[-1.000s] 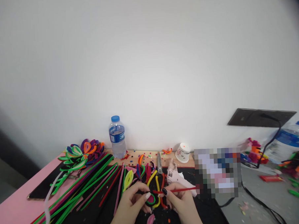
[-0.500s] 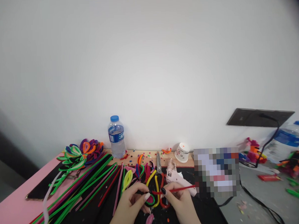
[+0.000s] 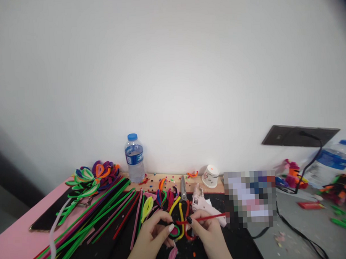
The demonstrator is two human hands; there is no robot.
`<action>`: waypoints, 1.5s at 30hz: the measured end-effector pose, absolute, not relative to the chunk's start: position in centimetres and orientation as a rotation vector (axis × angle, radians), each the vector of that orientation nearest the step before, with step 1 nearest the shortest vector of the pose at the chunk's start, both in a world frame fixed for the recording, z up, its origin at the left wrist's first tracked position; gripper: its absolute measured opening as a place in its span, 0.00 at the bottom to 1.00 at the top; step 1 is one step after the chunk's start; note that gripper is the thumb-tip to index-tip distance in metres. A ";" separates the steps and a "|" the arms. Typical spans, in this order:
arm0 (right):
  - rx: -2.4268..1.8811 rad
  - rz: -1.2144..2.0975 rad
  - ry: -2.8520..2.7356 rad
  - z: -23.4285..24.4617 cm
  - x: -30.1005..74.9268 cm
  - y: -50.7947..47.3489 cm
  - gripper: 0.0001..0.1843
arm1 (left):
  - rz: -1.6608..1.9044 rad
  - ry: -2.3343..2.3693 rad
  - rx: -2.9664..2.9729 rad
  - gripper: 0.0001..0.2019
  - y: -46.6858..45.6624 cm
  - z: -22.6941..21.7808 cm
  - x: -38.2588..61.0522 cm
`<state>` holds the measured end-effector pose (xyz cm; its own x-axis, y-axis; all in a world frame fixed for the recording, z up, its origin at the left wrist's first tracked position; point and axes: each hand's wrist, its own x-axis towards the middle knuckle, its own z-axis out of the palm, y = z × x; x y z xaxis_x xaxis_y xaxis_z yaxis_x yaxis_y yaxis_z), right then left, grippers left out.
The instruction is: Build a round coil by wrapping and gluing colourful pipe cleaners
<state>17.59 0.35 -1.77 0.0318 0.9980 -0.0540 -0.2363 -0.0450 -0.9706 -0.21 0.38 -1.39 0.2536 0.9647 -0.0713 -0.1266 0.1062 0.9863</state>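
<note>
My left hand (image 3: 151, 235) is closed in a pinch on one end of a red pipe cleaner (image 3: 211, 217). My right hand (image 3: 209, 236) pinches the same pipe cleaner a little further along, and its free end sticks out to the right. By my left fingertips sits a small green and pink pipe-cleaner loop (image 3: 175, 231); whether the fingers also hold it I cannot tell. A pink loop (image 3: 172, 255) hangs or lies just below. Scissors (image 3: 183, 189) with silver blades lie behind my hands, beside yellow and red handle loops. A pale pink glue gun (image 3: 207, 208) lies behind my right hand.
Long pipe cleaners (image 3: 88, 232) spread across the left, with a bunch of looped flowers (image 3: 99, 173) behind. A water bottle (image 3: 134, 161) and an upturned paper cup (image 3: 211, 176) stand by the wall. A black cable (image 3: 300, 231) crosses the grey surface at right.
Almost nothing differs. The red pipe cleaner's free end sits very slightly higher, and both hands keep their pinch.
</note>
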 end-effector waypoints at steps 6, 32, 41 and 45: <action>-1.086 1.329 -0.964 -1.4 17.5 0.1 0.14 | 1.042 0.958 1.114 0.13 0.4 -0.9 -0.1; -1.018 0.844 -1.508 1.3 18.1 -0.8 0.14 | 1.047 0.924 0.929 0.17 0.9 -0.6 -0.2; -1.006 0.851 -1.582 1.3 18.0 -0.9 0.13 | 1.054 0.916 0.878 0.16 0.9 -1.3 -0.2; -0.962 0.825 -1.576 0.6 17.9 -0.7 0.12 | 1.052 0.909 0.863 0.17 1.0 -1.1 -0.1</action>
<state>17.91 -0.69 0.57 -0.1117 0.8993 0.4228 0.1655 0.4363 -0.8844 -0.11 1.04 -1.06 0.2306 0.9537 -0.1930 -0.3293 0.2632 0.9068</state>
